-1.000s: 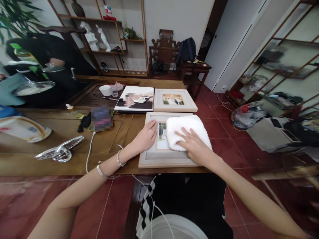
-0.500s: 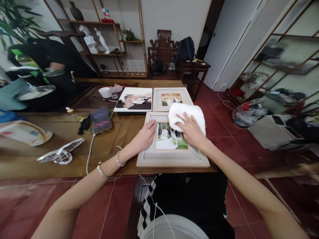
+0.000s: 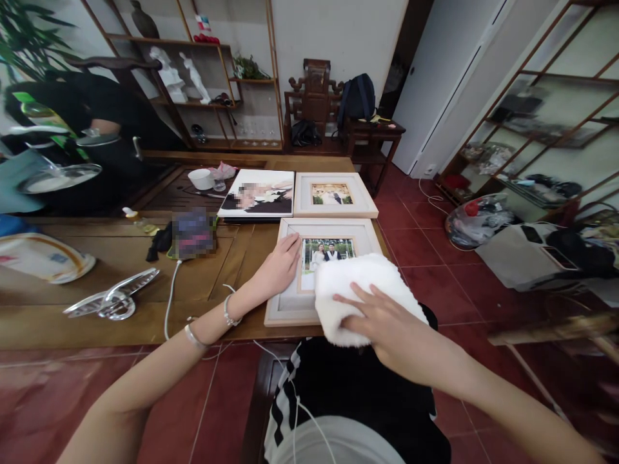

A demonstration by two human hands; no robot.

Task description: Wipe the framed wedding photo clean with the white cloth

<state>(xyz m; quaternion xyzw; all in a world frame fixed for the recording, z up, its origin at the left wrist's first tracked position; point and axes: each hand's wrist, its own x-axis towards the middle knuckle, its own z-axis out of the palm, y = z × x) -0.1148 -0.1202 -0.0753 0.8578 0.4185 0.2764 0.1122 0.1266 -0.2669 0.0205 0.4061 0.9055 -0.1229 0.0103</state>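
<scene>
A pale picture frame with a wedding photo in it lies flat at the table's front edge. My left hand rests on its left side, fingers together and stretched out. My right hand grips a folded white towel, which covers the frame's lower right part and hangs past the front edge. Some of the right fingers are spread over the towel; the thumb tucks into its fold. Behind lie a second picture frame and a photo panel with a blurred-out portion.
The wooden table also holds a silver winged ornament, a pixelated item with a white cable, a small bottle, a white cup and a plastic packet. A person in black is at the far left.
My right hand has drawn the towel from the frame's upper right toward me, down to its lower right corner, uncovering the photo's upper part. My left hand stays on the frame.
</scene>
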